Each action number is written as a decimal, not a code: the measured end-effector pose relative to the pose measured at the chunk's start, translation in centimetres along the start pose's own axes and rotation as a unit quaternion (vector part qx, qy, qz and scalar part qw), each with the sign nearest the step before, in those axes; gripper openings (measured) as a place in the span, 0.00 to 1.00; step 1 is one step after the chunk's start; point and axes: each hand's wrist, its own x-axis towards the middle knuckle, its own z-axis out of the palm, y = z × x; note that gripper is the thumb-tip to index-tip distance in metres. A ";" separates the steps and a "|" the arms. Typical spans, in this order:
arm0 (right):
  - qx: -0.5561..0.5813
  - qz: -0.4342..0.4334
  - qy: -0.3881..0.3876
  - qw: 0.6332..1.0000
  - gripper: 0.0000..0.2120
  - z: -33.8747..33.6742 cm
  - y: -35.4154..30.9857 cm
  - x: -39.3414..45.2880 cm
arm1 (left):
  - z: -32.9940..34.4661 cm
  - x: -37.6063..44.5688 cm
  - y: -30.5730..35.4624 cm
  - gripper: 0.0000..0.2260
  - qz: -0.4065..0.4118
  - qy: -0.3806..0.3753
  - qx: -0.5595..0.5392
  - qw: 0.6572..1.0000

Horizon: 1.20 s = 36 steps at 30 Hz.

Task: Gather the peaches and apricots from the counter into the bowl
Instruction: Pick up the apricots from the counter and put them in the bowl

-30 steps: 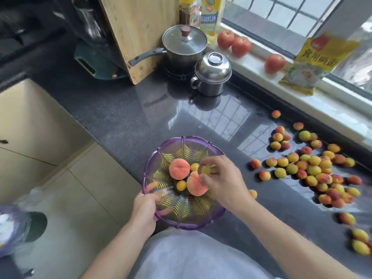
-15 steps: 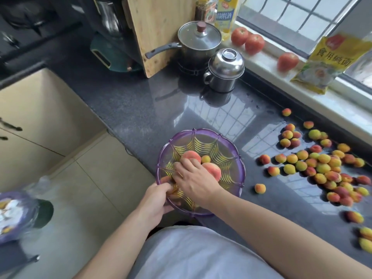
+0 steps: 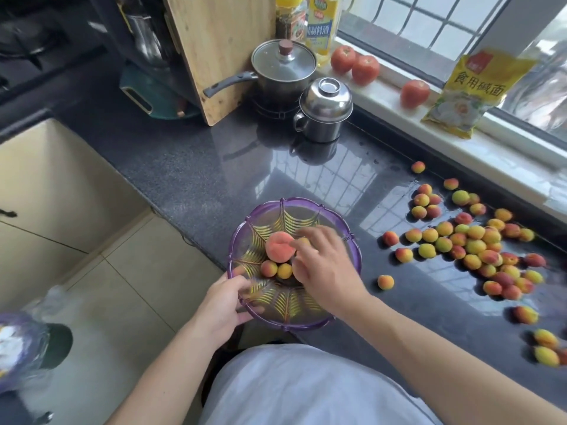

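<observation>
A purple glass bowl [image 3: 343, 240] stands at the counter's front edge. In it lie a pink peach [image 3: 278, 245] and two small apricots [image 3: 269, 268], with more fruit hidden under my right hand. My left hand [image 3: 225, 305] grips the bowl's near-left rim. My right hand [image 3: 325, 265] hovers inside the bowl, blurred, with relaxed fingers beside the peach and nothing seen in them. Several apricots and small peaches [image 3: 475, 245] lie scattered on the dark counter to the right. One lone apricot [image 3: 385, 282] sits close to the bowl.
A lidded pot [image 3: 283, 67], a steel lidded mug [image 3: 325, 110] and a leaning wooden board [image 3: 221, 47] stand at the back. Tomatoes [image 3: 365, 69] and a yellow bag [image 3: 469, 93] sit on the windowsill. The counter edge [image 3: 171, 216] drops to the tiled floor on the left.
My right hand carried an apricot into the bowl, dipped to the bottom, and has now drawn back to the right with loose fingers. The left hand has kept hold of the rim.
</observation>
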 end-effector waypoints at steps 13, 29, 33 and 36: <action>0.072 0.465 -0.037 0.882 0.18 -3.1 8.9 -13.7 | 0.0 0.7 0.6 0.19 0.022 0.000 0.058 0.998; 0.077 0.339 0.048 0.937 0.16 -6.9 4.9 -6.6 | 1.3 -1.7 -2.8 0.11 -0.044 -0.070 0.129 0.988; 0.164 0.331 -0.109 0.923 0.13 -5.6 1.3 -5.0 | 1.2 -2.0 -1.3 0.14 -0.087 -0.120 0.221 0.964; 0.114 0.281 -0.205 0.930 0.10 -3.4 -0.1 -4.7 | 1.0 -1.3 -0.1 0.09 -0.039 -0.092 0.226 0.969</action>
